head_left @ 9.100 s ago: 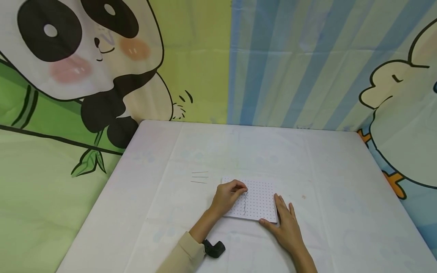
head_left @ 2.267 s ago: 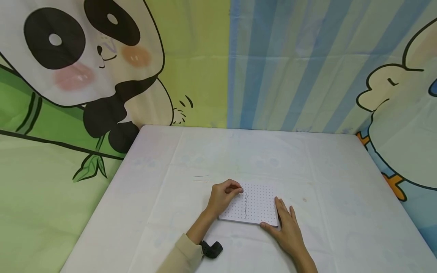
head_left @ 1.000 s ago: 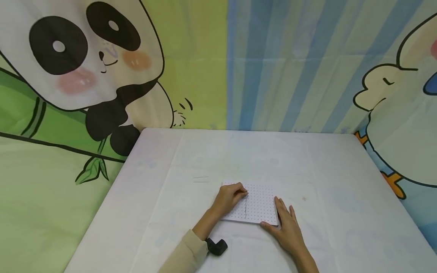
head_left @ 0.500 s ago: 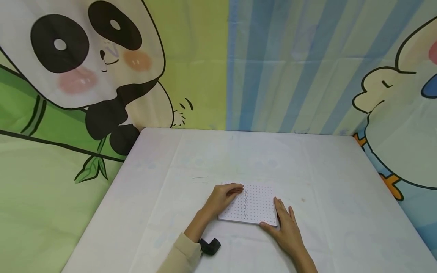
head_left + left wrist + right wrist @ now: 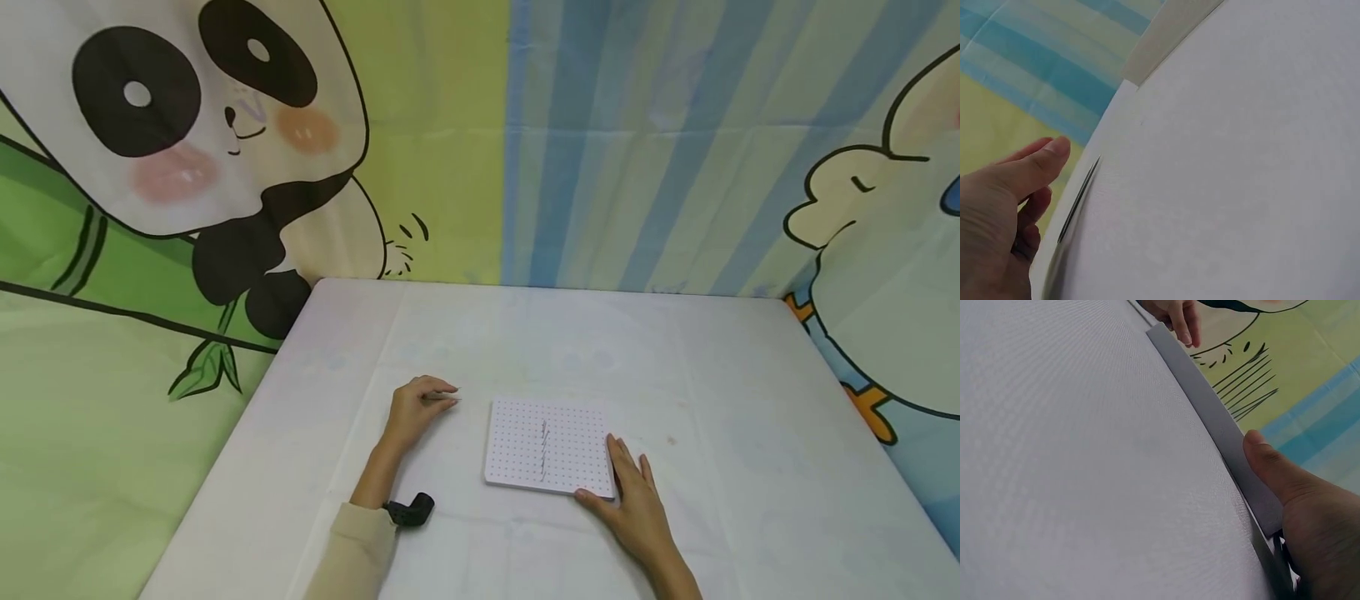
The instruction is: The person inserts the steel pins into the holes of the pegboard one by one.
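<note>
A white board [image 5: 513,458] dotted with small holes lies on the table in the head view. Several thin needles [image 5: 543,450] lean in a row along its middle; the right wrist view shows these needles [image 5: 1250,387] rising above the board's edge. My left hand [image 5: 412,410] is left of the board, thumb and fingertips parted around two loose needles. Those needles [image 5: 1079,200] lie on the cloth just beyond the fingers in the left wrist view, not pinched. My right hand [image 5: 637,508] rests at the board's near right corner, thumb [image 5: 1266,456] on the front edge and straight fingers along the right side.
A white cloth covers the table [image 5: 600,342]. Behind it hangs a printed curtain [image 5: 427,125] with a panda and stripes. A black wrist device [image 5: 410,510] sits by the left sleeve [image 5: 352,550].
My left hand has left the board and moved left to the loose needles. Over the earlier frames the loose needles went from three to two, and the row lengthened. The right hand stays.
</note>
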Available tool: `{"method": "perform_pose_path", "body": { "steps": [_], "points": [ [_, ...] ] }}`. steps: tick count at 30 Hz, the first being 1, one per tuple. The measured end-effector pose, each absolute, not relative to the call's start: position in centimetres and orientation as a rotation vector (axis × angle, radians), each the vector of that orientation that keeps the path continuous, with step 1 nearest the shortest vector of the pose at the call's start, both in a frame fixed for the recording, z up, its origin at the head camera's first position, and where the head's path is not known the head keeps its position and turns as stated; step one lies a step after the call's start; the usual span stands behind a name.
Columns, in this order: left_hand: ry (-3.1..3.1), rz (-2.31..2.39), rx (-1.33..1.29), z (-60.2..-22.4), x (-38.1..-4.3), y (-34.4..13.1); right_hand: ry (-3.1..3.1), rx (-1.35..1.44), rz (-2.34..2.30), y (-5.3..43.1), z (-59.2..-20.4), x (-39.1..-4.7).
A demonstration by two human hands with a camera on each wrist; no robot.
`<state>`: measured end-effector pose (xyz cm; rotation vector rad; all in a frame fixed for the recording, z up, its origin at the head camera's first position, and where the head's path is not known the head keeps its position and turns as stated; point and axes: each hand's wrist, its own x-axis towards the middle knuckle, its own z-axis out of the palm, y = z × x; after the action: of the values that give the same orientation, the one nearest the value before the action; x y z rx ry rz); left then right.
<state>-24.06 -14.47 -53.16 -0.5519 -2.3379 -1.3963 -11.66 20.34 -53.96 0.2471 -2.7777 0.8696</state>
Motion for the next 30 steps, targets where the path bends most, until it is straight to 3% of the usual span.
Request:
{"method": "perform_pose_path", "body": {
  "steps": [30],
  "points": [
    [-2.454, -1.159, -0.506, -53.84, -24.97, -14.67, -2.779, 0.249, 0.878, 20.38, -54.00, -11.77]
  ]
}}
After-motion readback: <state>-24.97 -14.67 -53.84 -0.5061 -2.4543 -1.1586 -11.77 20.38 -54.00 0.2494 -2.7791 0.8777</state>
